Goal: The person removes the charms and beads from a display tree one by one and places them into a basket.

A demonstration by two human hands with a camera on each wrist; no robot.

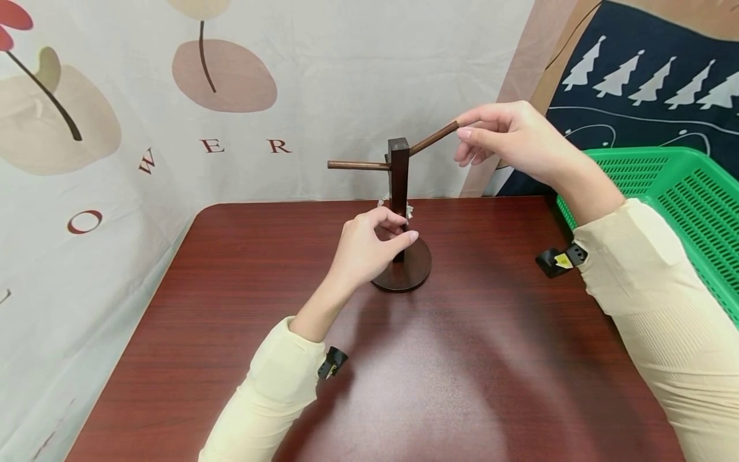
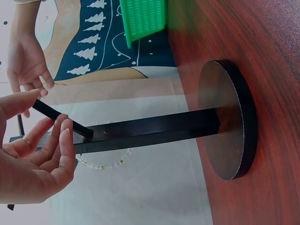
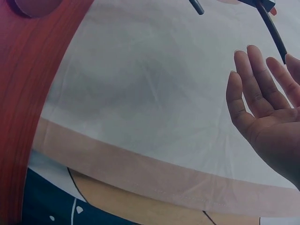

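Note:
A dark wooden stand has an upright post (image 1: 399, 186) on a round base (image 1: 412, 273), with thin pegs sticking out near its top. My right hand (image 1: 508, 138) pinches the outer end of the right peg (image 1: 434, 138) between thumb and index finger, its other fingers loose. In front of the post, my left hand (image 1: 369, 247) has thumb and fingertips at a front peg (image 2: 70, 123), seen in the left wrist view. A bracelet of clear and green beads (image 2: 104, 167) hangs behind the post, partly hidden by it. The left peg (image 1: 358, 165) extends sideways, untouched.
A green plastic basket (image 1: 664, 154) stands at the right beside the reddish-brown table (image 1: 231, 308). Behind the table hangs a pale printed cloth (image 1: 335, 83), with a dark blue panel of white trees (image 1: 629, 102) at the right.

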